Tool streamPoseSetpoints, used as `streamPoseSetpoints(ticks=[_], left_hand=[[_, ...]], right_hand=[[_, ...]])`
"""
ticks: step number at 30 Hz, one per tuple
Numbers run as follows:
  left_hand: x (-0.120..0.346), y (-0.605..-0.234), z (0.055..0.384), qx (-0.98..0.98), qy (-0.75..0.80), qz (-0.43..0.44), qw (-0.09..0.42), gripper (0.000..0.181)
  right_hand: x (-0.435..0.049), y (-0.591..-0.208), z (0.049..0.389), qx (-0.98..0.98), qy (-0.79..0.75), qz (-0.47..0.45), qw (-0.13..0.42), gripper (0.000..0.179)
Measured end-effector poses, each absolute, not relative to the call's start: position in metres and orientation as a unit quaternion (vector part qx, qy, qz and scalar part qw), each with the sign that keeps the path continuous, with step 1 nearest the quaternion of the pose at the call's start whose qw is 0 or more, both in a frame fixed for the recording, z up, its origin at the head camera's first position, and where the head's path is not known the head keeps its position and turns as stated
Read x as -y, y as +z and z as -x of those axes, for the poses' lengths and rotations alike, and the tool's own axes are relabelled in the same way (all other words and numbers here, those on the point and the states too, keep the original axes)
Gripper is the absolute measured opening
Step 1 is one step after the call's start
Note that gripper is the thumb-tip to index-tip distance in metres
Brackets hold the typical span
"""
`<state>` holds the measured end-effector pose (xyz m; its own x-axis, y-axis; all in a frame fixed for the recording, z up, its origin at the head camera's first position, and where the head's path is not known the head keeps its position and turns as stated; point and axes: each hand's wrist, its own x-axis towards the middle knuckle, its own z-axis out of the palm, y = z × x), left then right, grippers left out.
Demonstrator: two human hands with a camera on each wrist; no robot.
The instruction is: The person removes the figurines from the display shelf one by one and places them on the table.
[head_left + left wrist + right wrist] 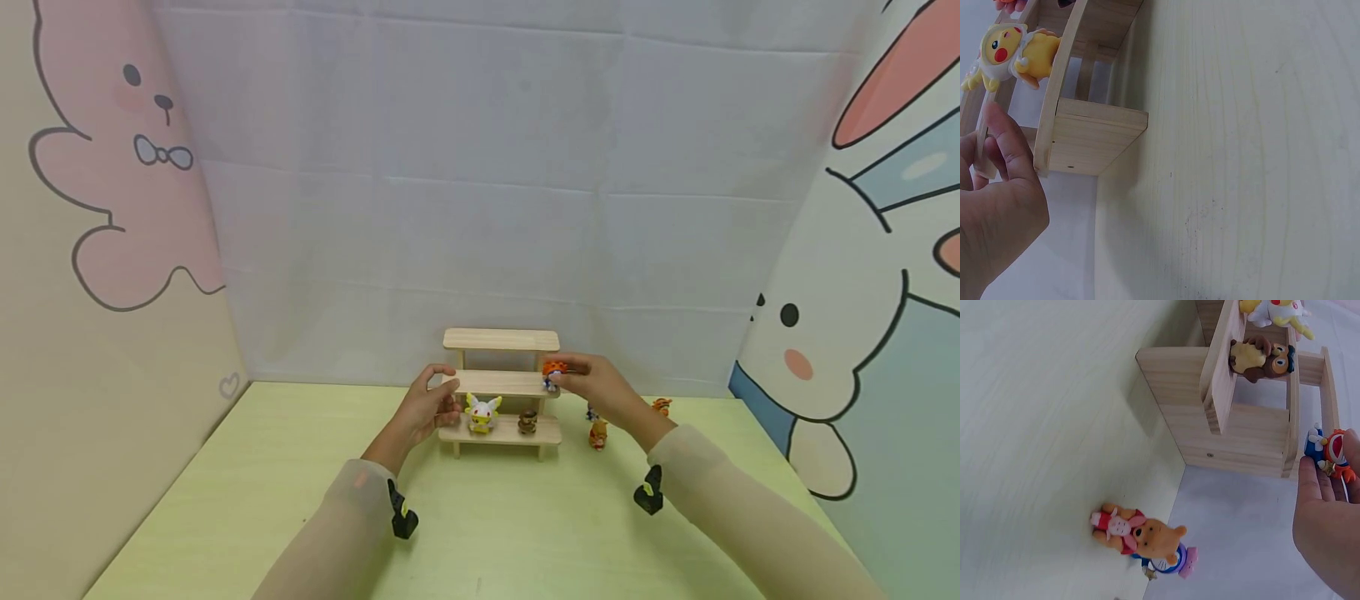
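A three-tier wooden display shelf (491, 383) stands on the table against the back cloth. My left hand (425, 406) grips the left end of its middle tier, fingers (1007, 137) around the board. My right hand (603, 387) pinches a small blue-and-white figurine with an orange hood (553, 372) at the right end of that tier; whether its base touches the board I cannot tell. On the bottom tier stand a yellow figurine in a white hood (482, 415) at left and a brown owl figurine (1263, 359) at right.
Right of the shelf, a bear figurine holding a piglet (1147, 536) stands on the table (480, 533). Beside it is a blue figurine with a pink topper (1169, 562). An orange figurine (662, 406) sits farther right, partly behind my right forearm. Printed panels flank both sides.
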<state>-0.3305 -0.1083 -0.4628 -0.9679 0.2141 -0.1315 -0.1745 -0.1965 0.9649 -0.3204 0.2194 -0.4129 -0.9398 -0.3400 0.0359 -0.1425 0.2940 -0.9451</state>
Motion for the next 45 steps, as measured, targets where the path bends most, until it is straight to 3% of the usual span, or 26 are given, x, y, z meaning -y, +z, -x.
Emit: streamPoseSetpoints(ticks=[17,45], left_hand=[[0.109,-0.462,0.328,-0.625,0.771,-0.018,0.122,0.030],[0.109,-0.466,0.331,-0.619,0.776,-0.016,0.121,0.029]], right_hand=[[-0.259,-0.419,0.309,-0.833,-0.534,0.131,0.063,0.052],[-0.320,-0.449,0.293,-0.822,-0.552,0.107,0.093,0.054]])
